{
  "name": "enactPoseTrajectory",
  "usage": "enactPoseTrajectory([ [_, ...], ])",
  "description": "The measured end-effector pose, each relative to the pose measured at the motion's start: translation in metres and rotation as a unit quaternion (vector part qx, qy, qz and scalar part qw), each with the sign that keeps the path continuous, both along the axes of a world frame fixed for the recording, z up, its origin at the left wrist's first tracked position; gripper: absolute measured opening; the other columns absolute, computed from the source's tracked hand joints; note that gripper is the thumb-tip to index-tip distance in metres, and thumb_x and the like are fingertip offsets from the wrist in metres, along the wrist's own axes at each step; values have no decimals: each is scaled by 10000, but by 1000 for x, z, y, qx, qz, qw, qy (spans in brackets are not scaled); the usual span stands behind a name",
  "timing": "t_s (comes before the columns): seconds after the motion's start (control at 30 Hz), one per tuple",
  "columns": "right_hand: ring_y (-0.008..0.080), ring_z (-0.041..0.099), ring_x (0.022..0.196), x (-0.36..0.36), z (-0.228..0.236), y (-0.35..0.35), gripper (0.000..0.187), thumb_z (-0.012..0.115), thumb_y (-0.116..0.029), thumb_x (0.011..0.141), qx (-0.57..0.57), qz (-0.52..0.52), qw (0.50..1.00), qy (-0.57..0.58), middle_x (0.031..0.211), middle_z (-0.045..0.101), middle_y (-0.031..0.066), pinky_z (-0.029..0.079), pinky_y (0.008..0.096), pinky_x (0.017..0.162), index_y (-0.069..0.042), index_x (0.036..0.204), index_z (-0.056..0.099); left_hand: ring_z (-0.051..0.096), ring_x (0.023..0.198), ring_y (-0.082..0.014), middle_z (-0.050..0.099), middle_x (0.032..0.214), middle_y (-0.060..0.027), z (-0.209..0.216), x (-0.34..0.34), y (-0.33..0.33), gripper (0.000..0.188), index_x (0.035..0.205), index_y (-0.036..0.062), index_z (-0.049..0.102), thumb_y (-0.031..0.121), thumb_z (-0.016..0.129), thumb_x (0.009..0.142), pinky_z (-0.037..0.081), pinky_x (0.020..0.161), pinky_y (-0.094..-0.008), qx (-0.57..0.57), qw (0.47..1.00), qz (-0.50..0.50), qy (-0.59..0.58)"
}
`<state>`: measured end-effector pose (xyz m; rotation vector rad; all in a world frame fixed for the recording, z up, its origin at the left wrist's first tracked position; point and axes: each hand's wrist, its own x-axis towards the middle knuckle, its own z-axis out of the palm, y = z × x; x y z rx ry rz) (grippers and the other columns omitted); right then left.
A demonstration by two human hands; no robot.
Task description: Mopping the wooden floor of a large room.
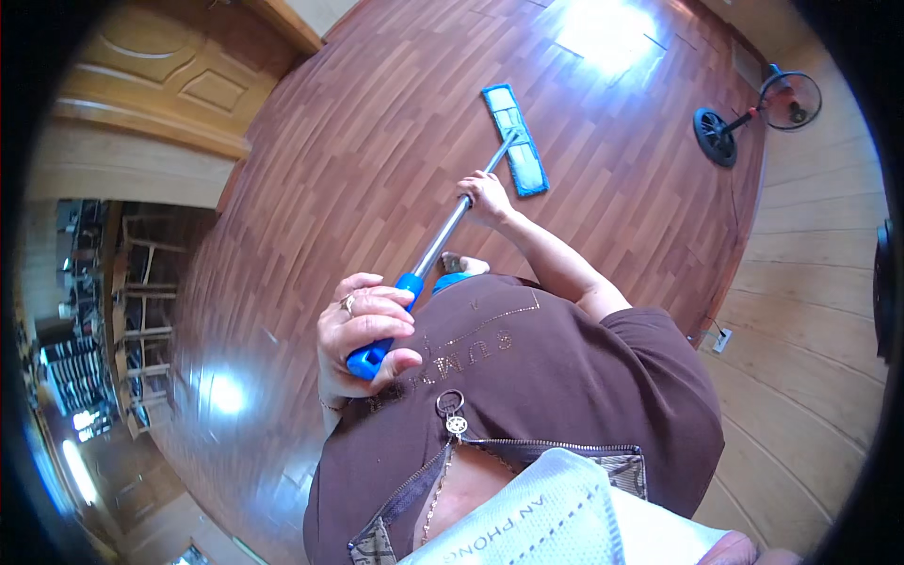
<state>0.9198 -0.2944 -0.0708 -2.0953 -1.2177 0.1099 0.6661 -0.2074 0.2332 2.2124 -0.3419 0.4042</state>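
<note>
A flat mop's pole [443, 235] runs slantwise from my chest out over the floor. My left hand [363, 325] is wrapped round the blue grip [381, 353] at its top end. Lower down, my right hand [486, 199] is closed round the silver part of the same pole. At the far end the flat mop head [515, 141], pale with a blue fringed edge, lies on the wood-look floor [395, 122]. One of my feet [466, 266] shows behind the pole, below my right hand.
A standing fan [716, 137] with a round black base stands by the right wall [800, 311]. A white socket [722, 341] sits low on that wall. To the left are a wooden door [179, 71] and a wooden rack [146, 311]. Bright light reflects off the floor.
</note>
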Motion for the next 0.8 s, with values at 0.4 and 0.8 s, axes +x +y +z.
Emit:
enactPoseTrajectory([
  [0.4, 328, 568, 865, 8, -18, -33, 178, 688, -233, 760, 54, -318, 946, -35, 778, 607, 96, 453, 444, 771, -94, 735, 581, 625, 1034, -280, 675, 906, -69, -39, 76, 108, 225, 850, 59, 630, 129, 795, 713, 407, 949, -407, -111, 960, -246, 72],
  [0.8, 328, 627, 842, -16, -3, -28, 244, 680, -346, 781, -152, -303, 935, 104, 850, 658, 124, 500, 435, 736, -102, 779, 673, 609, 1035, -271, 673, 888, -109, -25, 148, 184, 140, 782, 15, 652, 89, 765, 742, 432, 968, -418, -289, 898, -251, 218],
])
